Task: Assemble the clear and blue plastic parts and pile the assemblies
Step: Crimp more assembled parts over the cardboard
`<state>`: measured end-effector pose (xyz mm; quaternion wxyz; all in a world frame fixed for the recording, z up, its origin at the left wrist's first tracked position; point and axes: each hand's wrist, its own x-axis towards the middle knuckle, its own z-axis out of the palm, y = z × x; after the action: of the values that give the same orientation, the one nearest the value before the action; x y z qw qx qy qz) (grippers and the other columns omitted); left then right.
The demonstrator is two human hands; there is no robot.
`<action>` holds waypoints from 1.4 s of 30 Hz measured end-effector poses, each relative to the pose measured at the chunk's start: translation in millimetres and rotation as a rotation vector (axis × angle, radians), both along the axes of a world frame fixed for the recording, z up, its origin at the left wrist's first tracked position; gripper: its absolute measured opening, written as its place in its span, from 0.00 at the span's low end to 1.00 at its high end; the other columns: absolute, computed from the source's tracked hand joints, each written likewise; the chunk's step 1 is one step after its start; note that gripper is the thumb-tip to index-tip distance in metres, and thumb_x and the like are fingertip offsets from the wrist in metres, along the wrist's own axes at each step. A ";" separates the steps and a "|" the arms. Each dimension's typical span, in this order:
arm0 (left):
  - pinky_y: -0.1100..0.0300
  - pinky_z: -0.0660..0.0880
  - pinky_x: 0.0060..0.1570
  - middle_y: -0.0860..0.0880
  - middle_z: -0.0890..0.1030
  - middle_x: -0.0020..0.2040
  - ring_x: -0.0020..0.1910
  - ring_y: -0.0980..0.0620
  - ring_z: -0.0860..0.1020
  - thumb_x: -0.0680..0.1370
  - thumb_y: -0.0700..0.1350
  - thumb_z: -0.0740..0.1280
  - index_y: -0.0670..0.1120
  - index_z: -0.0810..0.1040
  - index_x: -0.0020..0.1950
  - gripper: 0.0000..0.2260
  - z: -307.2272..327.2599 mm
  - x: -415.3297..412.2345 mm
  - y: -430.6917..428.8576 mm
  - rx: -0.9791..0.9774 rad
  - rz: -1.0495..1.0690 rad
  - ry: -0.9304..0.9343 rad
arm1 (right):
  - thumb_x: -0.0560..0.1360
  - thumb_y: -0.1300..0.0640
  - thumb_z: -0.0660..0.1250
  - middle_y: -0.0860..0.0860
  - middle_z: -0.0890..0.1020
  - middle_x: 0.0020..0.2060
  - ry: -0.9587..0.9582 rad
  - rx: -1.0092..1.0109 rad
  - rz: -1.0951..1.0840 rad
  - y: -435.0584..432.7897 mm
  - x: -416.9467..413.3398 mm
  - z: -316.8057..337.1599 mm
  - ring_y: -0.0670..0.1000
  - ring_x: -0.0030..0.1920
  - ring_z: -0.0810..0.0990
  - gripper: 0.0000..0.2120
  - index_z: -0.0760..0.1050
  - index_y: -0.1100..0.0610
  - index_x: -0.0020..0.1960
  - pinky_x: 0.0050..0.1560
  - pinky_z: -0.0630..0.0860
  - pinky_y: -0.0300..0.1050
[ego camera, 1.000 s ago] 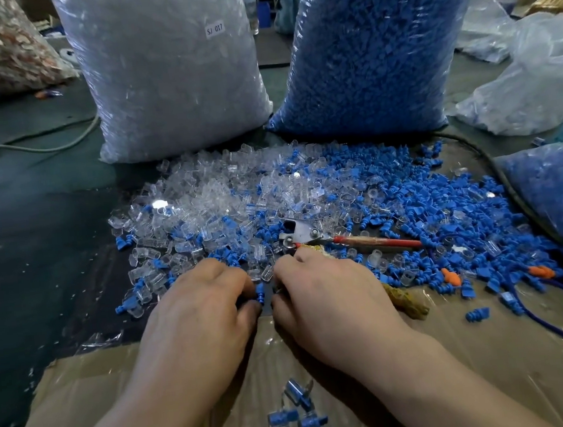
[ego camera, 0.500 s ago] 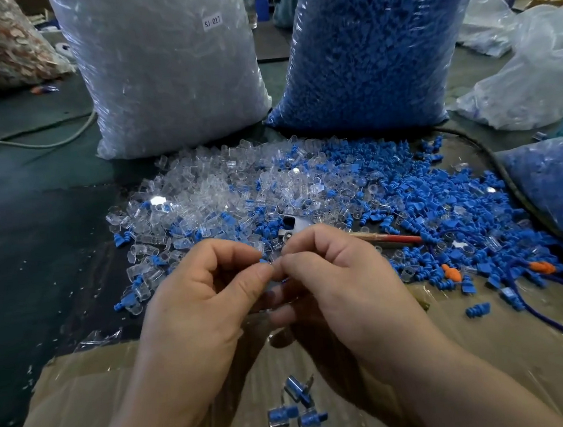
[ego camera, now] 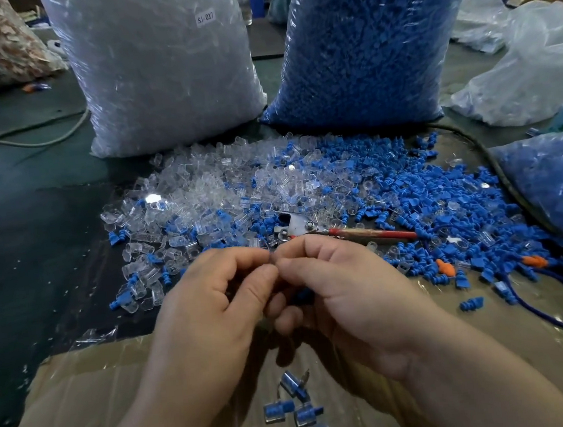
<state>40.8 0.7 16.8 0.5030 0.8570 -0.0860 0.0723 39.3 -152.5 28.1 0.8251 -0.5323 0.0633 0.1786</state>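
My left hand (ego camera: pixel 210 309) and my right hand (ego camera: pixel 346 293) are raised above the cardboard (ego camera: pixel 84 397), fingertips meeting. Thumbs and forefingers pinch a small part between them; most of it is hidden. A bit of a blue part (ego camera: pixel 303 295) shows under my right fingers. Loose clear parts (ego camera: pixel 208 186) lie heaped at the centre left, and loose blue parts (ego camera: pixel 444 204) spread to the right. Several finished assemblies (ego camera: pixel 297 408), clear shells with blue inserts, lie on the cardboard between my forearms.
A big bag of clear parts (ego camera: pixel 156 70) and a big bag of blue parts (ego camera: pixel 377 42) stand behind the heaps. Red-handled pliers (ego camera: pixel 326 231) lie just beyond my fingers. Another blue-filled bag (ego camera: pixel 556 187) is at the right, with a cable (ego camera: pixel 25 143) far left.
My hands lifted from the edge of the loose heap with parts and came together above the cardboard. Since half a second ago they have held almost still, fingertips pressed together.
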 end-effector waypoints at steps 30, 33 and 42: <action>0.60 0.75 0.23 0.43 0.82 0.33 0.27 0.51 0.77 0.66 0.48 0.74 0.50 0.83 0.36 0.03 1.4 2.8 0.7 -0.695 -0.006 0.402 | 0.82 0.64 0.59 0.57 0.80 0.34 0.098 0.176 -0.061 -12.6 -0.3 14.4 0.53 0.29 0.82 0.05 0.71 0.63 0.55 0.25 0.79 0.42; 0.59 0.75 0.23 0.43 0.81 0.32 0.26 0.51 0.77 0.57 0.54 0.75 0.51 0.83 0.36 0.12 2.9 1.7 0.3 -0.685 0.013 0.407 | 0.82 0.62 0.58 0.56 0.79 0.34 0.061 0.114 -0.033 -11.9 -1.3 14.5 0.52 0.28 0.80 0.05 0.70 0.61 0.56 0.24 0.78 0.41; 0.60 0.78 0.27 0.47 0.82 0.33 0.29 0.52 0.79 0.78 0.37 0.69 0.54 0.85 0.46 0.12 -3.6 3.9 1.8 -0.539 0.017 0.345 | 0.81 0.59 0.62 0.51 0.85 0.42 -0.220 -0.490 -0.105 -14.6 -6.0 11.3 0.50 0.40 0.85 0.08 0.80 0.52 0.50 0.43 0.84 0.52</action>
<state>44.7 2.4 13.2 0.7184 0.6932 0.0298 -0.0495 33.3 -167.1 39.4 0.6818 -0.7282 0.0421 0.0557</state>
